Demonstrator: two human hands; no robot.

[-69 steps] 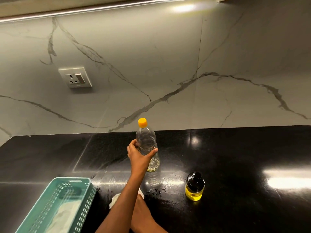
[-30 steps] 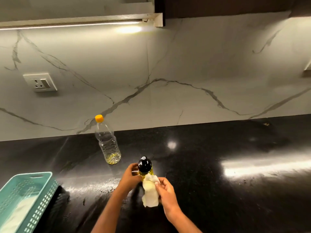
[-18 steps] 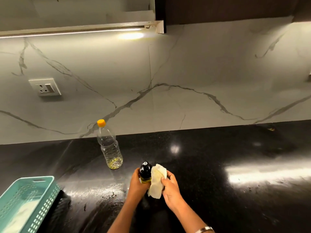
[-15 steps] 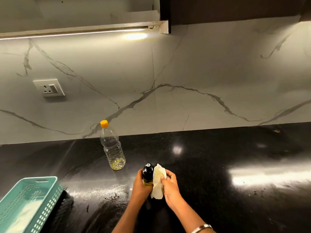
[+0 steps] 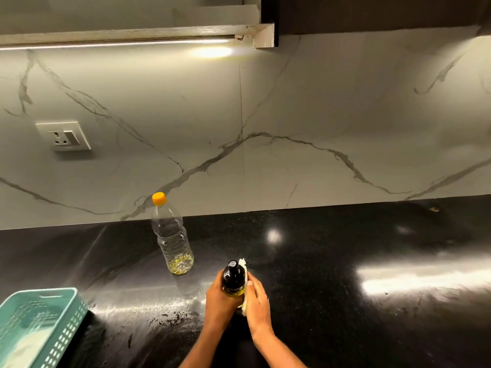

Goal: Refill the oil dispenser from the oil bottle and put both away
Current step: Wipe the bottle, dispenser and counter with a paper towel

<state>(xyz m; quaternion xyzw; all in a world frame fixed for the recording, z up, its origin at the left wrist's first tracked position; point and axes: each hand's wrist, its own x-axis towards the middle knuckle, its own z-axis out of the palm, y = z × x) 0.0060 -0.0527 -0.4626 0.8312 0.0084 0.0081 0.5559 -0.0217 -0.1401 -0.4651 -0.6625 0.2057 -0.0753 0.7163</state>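
Note:
The oil dispenser [image 5: 233,278], a small jar with a black domed top and yellow oil inside, is held just above the black counter [image 5: 345,248]. My left hand [image 5: 220,301] is wrapped around its left side. My right hand [image 5: 256,298] presses a white tissue [image 5: 243,265] against its right side; most of the tissue is hidden between hand and jar. The clear oil bottle [image 5: 172,240] with an orange cap stands upright to the back left, capped, with a little oil at its bottom. Neither hand touches it.
A teal plastic basket [image 5: 63,328] with something white inside sits at the front left corner. Oily smears [image 5: 164,314] mark the counter left of my hands. A wall socket [image 5: 63,135] is on the marble backsplash, and a lit cabinet underside [image 5: 132,35] hangs overhead.
My left hand let go of the oil bottle and took the dispenser. My right hand brought the tissue against it and has slid it round the jar's right side, now mostly hidden.

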